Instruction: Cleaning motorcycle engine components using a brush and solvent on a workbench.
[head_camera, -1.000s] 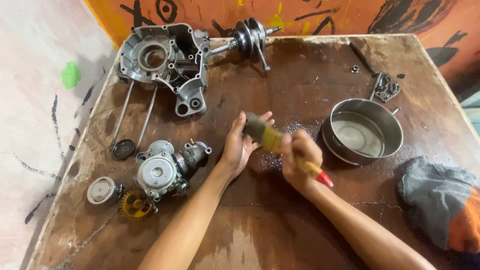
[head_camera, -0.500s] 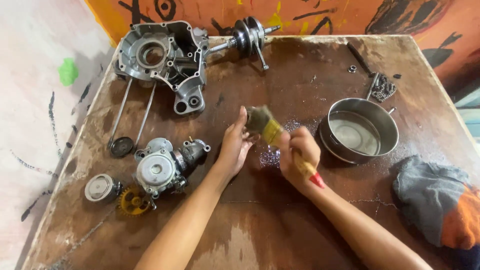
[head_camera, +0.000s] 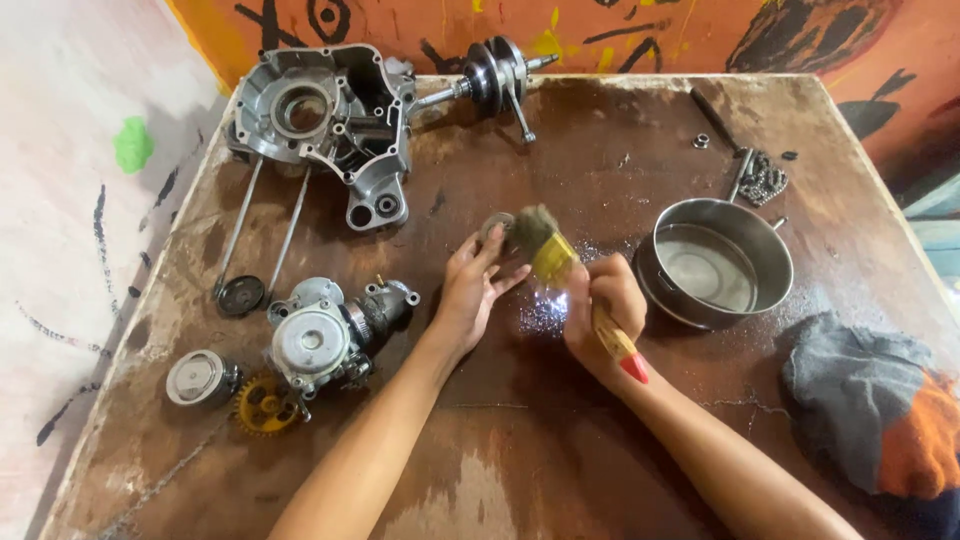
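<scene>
Over the middle of a stained wooden table (head_camera: 620, 440), my left hand (head_camera: 472, 290) pinches a small round metal part (head_camera: 495, 224) in its fingertips. My right hand (head_camera: 600, 305) grips a paintbrush (head_camera: 560, 268) with a yellow ferrule, wooden handle and red tip. Its dirty bristles press against the small part. A wet, glistening patch (head_camera: 545, 310) lies on the table below the brush.
A steel bowl (head_camera: 720, 262) of liquid stands right of my hands. An engine crankcase half (head_camera: 320, 115) and crankshaft (head_camera: 495, 72) lie at the back. A carburettor-like assembly (head_camera: 325, 335), yellow gear (head_camera: 262, 405), round cap (head_camera: 198, 377) and two long rods sit left. A grey-orange rag (head_camera: 870, 400) lies right.
Both hands and the brush stay in the middle of the table; the brush has shifted slightly up against the small part. The view has drifted a little.
</scene>
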